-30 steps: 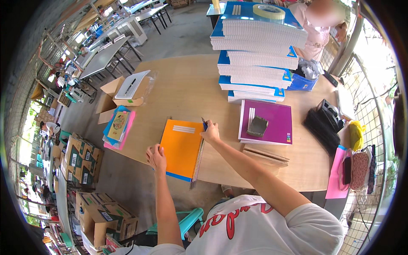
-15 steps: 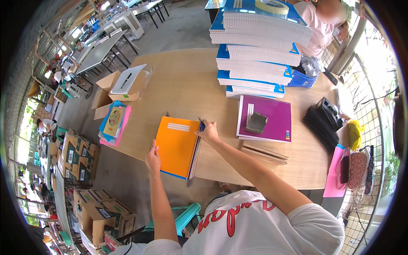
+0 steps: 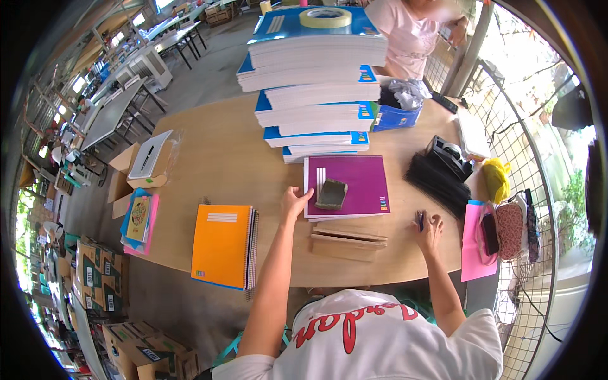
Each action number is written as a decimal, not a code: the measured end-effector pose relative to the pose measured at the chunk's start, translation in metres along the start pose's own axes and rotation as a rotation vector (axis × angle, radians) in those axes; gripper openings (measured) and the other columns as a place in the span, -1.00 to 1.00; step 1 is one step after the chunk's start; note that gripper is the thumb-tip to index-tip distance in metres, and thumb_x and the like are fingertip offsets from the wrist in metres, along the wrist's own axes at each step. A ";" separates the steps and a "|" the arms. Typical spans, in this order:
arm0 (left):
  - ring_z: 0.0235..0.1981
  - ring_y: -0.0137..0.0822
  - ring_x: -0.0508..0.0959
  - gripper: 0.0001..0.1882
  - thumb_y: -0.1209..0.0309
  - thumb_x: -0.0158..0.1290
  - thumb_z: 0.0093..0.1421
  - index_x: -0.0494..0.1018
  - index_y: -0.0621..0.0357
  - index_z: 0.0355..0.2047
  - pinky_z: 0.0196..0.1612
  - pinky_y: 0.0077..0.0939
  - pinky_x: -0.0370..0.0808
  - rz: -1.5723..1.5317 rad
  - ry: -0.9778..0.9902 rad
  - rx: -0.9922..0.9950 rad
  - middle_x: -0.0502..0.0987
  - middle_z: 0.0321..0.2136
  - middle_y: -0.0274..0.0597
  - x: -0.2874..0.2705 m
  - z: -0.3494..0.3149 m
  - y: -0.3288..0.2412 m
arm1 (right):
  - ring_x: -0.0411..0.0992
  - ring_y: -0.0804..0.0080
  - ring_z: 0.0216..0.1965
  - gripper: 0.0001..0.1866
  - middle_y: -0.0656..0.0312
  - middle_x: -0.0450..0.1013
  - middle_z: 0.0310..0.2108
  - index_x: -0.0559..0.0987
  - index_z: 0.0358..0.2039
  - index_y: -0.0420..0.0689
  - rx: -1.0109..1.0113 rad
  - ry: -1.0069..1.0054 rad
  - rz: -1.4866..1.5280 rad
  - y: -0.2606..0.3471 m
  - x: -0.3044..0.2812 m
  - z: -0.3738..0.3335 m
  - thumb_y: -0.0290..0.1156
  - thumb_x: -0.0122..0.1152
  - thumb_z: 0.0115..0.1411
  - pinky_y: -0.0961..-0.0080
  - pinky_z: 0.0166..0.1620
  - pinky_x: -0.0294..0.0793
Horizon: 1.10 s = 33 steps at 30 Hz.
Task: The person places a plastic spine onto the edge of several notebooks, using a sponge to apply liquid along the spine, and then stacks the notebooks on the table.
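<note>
The purple notebook (image 3: 364, 183) lies flat on the counter (image 3: 209, 152), with a dark grey block (image 3: 331, 194) resting on its cover. The left grip (image 3: 294, 204) is at the purple notebook's left edge, fingers against it; I cannot tell whether they pinch the edge or just touch it. The right grip (image 3: 429, 229) is to the right of the purple notebook and a little nearer the person, fingers bent around a small dark blue tool (image 3: 420, 221), most of which is hidden.

Just on the person's side of the purple notebook are some wooden pieces (image 3: 348, 242). To the left of it, well apart, lies a pile of spiral notebooks with an orange cover (image 3: 221, 244) on top, the coils along its right side. Behind the purple notebook rises a tall stack of blue-covered notebooks (image 3: 316, 114), a roll of pale tape (image 3: 325, 24) lying on top. A blue bin (image 3: 398, 119) stands behind it and to the right. Right of the purple notebook are a black bristly bundle (image 3: 437, 183), a black tape dispenser (image 3: 448, 158) and, farther off, a yellow bag (image 3: 497, 179).
</note>
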State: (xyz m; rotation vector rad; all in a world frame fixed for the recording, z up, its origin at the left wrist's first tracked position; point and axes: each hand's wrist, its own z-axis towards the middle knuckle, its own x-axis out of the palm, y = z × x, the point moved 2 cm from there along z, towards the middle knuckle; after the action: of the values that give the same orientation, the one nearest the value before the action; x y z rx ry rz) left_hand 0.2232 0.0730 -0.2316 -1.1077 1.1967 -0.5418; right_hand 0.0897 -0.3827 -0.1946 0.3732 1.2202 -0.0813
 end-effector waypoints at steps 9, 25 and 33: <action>-0.26 0.07 0.60 -0.68 0.35 0.31 0.01 0.47 0.21 -0.29 -0.18 -0.11 0.50 0.252 0.109 -0.007 0.60 -0.34 0.11 0.019 -0.006 -0.043 | 0.13 -0.29 0.25 -0.22 -0.21 0.04 0.32 0.46 0.24 0.33 -0.854 0.390 0.407 0.233 -0.021 0.049 -0.08 0.52 -0.05 -0.08 0.22 0.30; -0.20 -0.51 0.51 -0.82 0.60 0.01 0.32 0.39 0.24 -0.08 -0.08 -0.67 0.39 -0.470 -0.040 0.326 0.57 -0.21 -0.33 -0.166 -0.103 -0.133 | 0.30 0.38 0.04 -0.39 0.16 0.37 0.05 0.46 0.12 -0.15 -0.317 0.626 1.501 0.220 -0.077 0.057 -0.29 0.48 0.08 0.40 0.09 0.35; -0.05 -0.50 0.43 -0.48 0.62 -0.14 0.37 0.19 0.14 0.33 0.02 -0.62 0.35 -0.303 0.049 0.167 0.46 -0.04 -0.32 -0.160 -0.077 -0.037 | 0.44 0.23 -0.59 -0.84 -0.02 0.53 -0.49 0.65 -0.26 -0.25 -0.467 0.383 1.189 0.266 -0.118 -0.005 -0.45 0.35 0.18 0.41 -0.45 0.45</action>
State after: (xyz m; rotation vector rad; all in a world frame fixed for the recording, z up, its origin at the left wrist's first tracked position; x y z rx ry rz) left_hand 0.1065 0.1605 -0.1227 -1.1429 1.0101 -0.8894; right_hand 0.1126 -0.1483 -0.0235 0.6607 1.1696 1.3203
